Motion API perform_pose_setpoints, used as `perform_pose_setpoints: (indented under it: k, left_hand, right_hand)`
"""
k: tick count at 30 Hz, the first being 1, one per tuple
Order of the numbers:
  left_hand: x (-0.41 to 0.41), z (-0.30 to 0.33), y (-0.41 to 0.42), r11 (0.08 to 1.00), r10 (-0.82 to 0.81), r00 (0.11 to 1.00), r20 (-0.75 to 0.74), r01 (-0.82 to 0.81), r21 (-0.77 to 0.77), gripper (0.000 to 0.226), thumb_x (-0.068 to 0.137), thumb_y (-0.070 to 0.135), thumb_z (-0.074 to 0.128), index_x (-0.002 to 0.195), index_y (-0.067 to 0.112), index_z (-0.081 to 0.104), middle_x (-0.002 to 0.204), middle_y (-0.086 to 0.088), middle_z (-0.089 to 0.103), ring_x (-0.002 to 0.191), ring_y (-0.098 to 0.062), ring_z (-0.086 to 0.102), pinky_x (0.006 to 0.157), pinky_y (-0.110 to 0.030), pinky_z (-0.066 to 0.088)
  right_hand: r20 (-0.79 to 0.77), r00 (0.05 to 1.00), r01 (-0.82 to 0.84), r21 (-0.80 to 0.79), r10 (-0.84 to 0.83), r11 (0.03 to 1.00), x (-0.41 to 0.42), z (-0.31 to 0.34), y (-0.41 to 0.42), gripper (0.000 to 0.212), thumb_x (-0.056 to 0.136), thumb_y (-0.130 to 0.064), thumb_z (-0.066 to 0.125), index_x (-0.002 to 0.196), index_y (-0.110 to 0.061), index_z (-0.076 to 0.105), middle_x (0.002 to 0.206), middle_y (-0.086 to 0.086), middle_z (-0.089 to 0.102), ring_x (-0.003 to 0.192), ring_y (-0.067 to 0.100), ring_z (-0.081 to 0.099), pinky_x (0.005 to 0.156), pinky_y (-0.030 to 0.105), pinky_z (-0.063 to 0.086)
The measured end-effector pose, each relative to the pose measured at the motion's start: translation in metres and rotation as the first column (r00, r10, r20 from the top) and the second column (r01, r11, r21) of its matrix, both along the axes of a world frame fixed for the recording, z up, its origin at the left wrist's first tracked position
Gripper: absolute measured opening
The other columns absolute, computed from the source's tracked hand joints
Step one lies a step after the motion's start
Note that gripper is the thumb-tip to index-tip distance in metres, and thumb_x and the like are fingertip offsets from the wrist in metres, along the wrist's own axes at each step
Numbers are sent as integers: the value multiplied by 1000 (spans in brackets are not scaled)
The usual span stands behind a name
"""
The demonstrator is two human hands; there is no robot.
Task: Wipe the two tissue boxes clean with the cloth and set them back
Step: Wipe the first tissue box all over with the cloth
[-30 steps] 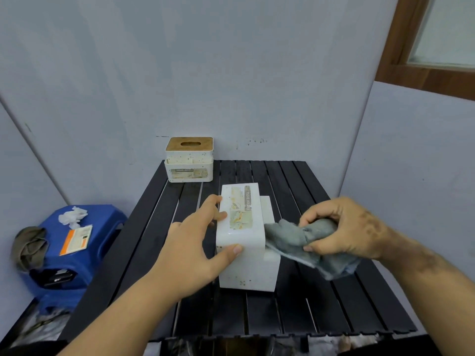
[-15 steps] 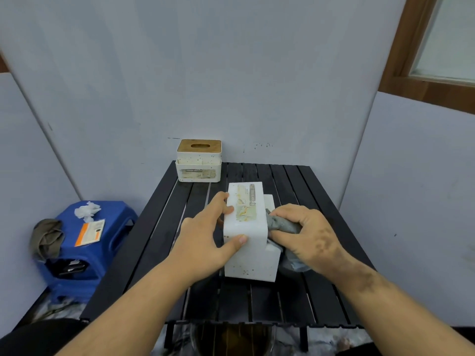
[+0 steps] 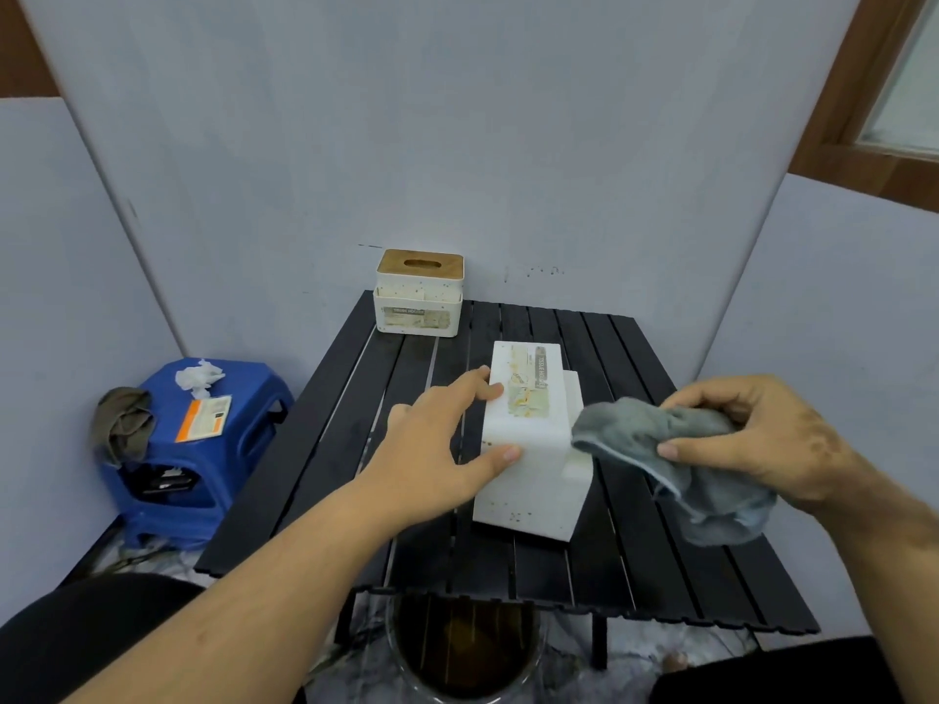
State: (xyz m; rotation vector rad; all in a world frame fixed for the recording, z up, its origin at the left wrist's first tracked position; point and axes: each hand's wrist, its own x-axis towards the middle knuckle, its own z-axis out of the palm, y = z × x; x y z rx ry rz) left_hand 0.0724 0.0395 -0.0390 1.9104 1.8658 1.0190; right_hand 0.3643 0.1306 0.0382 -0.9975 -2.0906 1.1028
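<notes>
Near tissue box (image 3: 528, 439) lies on its side mid black slatted table (image 3: 635, 551), its left face hidden behind left hand (image 3: 432, 449), whose thumb and fingers clamp its upper edge; its opening isn't visible and the worn label on top reads approx "TISSUE HOUSE", partly illegible. It's white w/ dark specks. Right hand (image 3: 757, 439) pinches a bunched grey cloth (image 3: 676, 459) just right of the box, maybe grazing its corner, can't tell; 2nd tissue box (image 3: 419, 302), speckled w/ wooden slotted lid, stands upright at table's far left edge, label too blurred to read.
</notes>
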Motion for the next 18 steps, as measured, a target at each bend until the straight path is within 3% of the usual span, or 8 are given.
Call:
perform_pose_setpoints:
  k: [2,5,7,9,12,14,18]
  left_hand:
    - [-1,-1,-2,1000,7,1000,31,-8,18,56,86,57,70,135,50,43,153,29,37,132,0,38,112,-38,19]
    - [2,-4,-6,992,58,997,58,-65,111,52,82,58,68,130,47,50,127,38,49,117,8,41,108,-38,31]
    - [5,-7,-6,975,89,996,22,-92,203,43,81,58,65,120,43,56,117,29,55,113,1,48,101,-40,37]
    - [6,-11,-6,963,90,996,18,-91,252,37,82,58,61,113,38,61,120,25,54,117,-4,50,98,-33,35]
    - [4,-14,-4,956,82,997,14,-82,282,35,83,57,63,111,37,63,133,28,50,126,-1,46,98,-23,25]
    - [4,-15,-3,953,65,998,4,-63,297,32,84,55,63,110,36,63,137,28,52,126,0,46,95,-28,29]
    - [5,-17,-1,951,39,999,9,-40,306,27,86,51,63,105,32,63,136,24,56,124,-2,50,96,-42,39]
  right_hand:
    - [-68,997,43,76,-37,996,-10,1,-6,25,62,-7,88,81,-19,76,81,6,76,79,25,74,71,29,60]
    - [-100,993,83,177,-66,981,-34,-1,-15,37,69,-8,87,94,-32,74,86,-4,75,75,14,73,68,26,58]
    - [-58,996,83,303,-68,949,-48,-9,-19,38,74,-16,83,103,-39,73,86,-11,72,75,12,70,67,21,52]
    - [-67,991,134,432,-117,892,-59,-12,-18,36,77,-18,80,105,-41,73,87,-15,70,77,10,68,67,20,52]
    - [-182,968,234,421,-171,876,-73,-10,-6,39,80,-11,76,108,-38,72,89,-11,71,79,14,70,70,31,59]
    - [-72,987,160,502,-143,850,-82,-13,7,39,81,-19,76,113,-39,71,94,-13,70,91,12,67,83,39,56]
    - [144,989,-39,475,-34,879,-101,-22,30,37,80,-44,76,116,-44,69,92,-12,62,90,4,59,83,23,48]
